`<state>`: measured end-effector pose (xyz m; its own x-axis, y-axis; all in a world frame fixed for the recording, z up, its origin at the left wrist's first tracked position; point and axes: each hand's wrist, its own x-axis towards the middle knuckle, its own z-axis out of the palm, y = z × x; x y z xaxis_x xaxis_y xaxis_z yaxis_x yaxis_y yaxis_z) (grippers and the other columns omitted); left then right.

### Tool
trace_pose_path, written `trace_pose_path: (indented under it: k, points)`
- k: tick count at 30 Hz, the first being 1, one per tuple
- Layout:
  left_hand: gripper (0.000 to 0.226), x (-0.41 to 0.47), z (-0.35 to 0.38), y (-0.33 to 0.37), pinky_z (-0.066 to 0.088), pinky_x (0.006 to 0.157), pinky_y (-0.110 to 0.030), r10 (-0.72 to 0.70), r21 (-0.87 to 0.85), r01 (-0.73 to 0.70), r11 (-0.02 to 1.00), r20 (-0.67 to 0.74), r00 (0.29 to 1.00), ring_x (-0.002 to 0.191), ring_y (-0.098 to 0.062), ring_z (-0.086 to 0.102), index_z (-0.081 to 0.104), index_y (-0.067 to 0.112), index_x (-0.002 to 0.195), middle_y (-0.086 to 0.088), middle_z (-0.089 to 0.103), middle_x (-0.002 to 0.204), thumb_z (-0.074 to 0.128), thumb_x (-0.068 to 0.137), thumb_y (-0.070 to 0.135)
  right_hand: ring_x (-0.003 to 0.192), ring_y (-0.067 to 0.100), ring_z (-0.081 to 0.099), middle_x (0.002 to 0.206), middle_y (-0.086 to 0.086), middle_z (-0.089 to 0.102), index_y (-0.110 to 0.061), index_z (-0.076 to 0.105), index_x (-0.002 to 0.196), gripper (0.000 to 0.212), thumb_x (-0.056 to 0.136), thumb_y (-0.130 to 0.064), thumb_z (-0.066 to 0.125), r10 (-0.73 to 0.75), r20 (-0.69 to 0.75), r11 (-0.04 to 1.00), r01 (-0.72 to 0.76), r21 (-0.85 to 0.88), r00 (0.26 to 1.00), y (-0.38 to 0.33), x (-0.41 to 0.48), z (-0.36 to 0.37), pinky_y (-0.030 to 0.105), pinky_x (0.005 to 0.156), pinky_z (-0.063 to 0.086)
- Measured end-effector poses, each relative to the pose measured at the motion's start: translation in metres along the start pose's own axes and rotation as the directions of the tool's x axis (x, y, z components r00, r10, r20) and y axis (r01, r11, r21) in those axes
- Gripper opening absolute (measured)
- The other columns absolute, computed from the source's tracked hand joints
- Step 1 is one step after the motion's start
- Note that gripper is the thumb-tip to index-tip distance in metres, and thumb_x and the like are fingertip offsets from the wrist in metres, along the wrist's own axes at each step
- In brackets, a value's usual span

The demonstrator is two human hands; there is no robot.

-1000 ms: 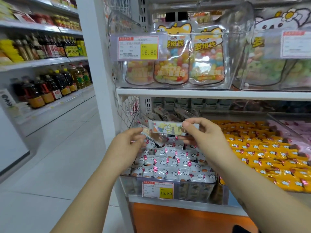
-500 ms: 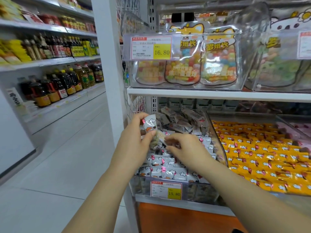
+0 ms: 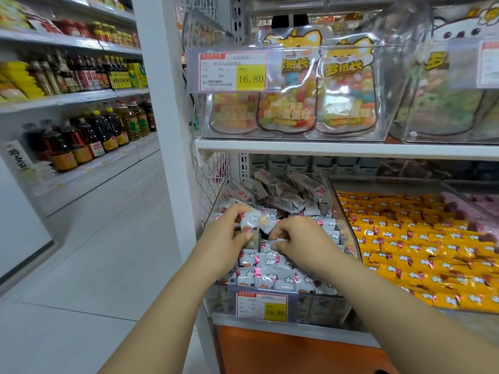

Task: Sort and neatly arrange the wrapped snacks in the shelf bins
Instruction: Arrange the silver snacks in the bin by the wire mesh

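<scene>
A white wrapped snack (image 3: pixel 250 224) is being held upright over the left of the clear bin (image 3: pixel 321 303). By the look of it, it is best being laid flat into the rows of matching packets (image 3: pixel 272 268), edges squared. It is being pinched between thumb and curled fingers of the left hand (image 3: pixel 224 241), while the right hand (image 3: pixel 299 240) is being pressed, fingers bent, onto the rows beside it; whether a packet is being gripped there cannot be told.

Silvery-white, cloud-printed snacks (image 3: pixel 270 261); orange-yellow, cloud-printed packets (image 3: pixel 432 252).
</scene>
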<state>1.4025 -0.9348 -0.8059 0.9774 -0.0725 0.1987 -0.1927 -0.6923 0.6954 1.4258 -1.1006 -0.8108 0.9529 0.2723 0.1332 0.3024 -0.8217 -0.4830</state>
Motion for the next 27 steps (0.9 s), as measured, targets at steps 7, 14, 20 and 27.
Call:
trace_pose_path:
  k: [7, 14, 20, 27]
  points:
    - [0.016, 0.015, 0.003, 0.003, 0.043, 0.081, -0.031, 0.026, 0.511, -0.093, 0.855, 0.138, 0.99, 0.106, -0.022, 0.056, 0.064, 0.019, 0.103, -0.003, 0.062, 0.104, 0.053, 0.094, 0.027, 0.07, 0.014, 0.053, 0.093, 0.0, 0.065, -0.02, 0.068, 0.101, 0.015, 0.089, -0.025, 0.062, -0.012, -0.007, 1.0, 0.012, -0.008, 1.0, 0.0, -0.004, 0.0, 0.024, 0.066, 0.043]
    - [0.022, 0.021, 0.007, 0.002, 0.043, 0.072, -0.03, -0.029, 0.677, -0.081, 0.732, 0.15, 0.988, 0.096, -0.024, 0.059, 0.066, 0.021, 0.093, -0.002, 0.061, 0.099, 0.053, 0.093, 0.039, 0.101, 0.02, 0.06, 0.116, -0.001, 0.065, -0.028, 0.06, 0.121, 0.031, 0.094, -0.018, 0.051, -0.039, 0.024, 0.99, 0.042, -0.137, 0.999, -0.004, -0.013, -0.003, 0.034, 0.087, 0.051]
    - [0.015, 0.03, 0.014, -0.001, 0.047, 0.085, -0.032, -0.113, 0.599, 0.006, 0.801, 0.142, 0.983, 0.099, -0.023, 0.059, 0.068, 0.022, 0.101, -0.003, 0.064, 0.108, 0.061, 0.09, 0.028, 0.113, 0.025, 0.053, 0.127, -0.004, 0.058, -0.037, 0.052, 0.129, 0.056, 0.089, 0.002, 0.044, -0.123, 0.139, 0.932, 0.163, -0.324, 0.983, 0.003, -0.007, 0.002, 0.039, 0.086, 0.05]
    - [0.018, 0.021, 0.001, -0.001, 0.038, 0.07, -0.028, -0.127, 0.555, -0.077, 0.828, 0.32, 0.939, 0.091, -0.02, 0.053, 0.056, 0.014, 0.092, -0.004, 0.058, 0.096, 0.04, 0.099, 0.018, 0.121, 0.028, 0.045, 0.136, 0.003, 0.049, -0.035, 0.047, 0.134, 0.053, 0.09, -0.004, 0.04, -0.075, 0.207, 0.957, 0.129, -0.259, 0.975, 0.009, -0.004, 0.005, 0.042, 0.097, 0.043]
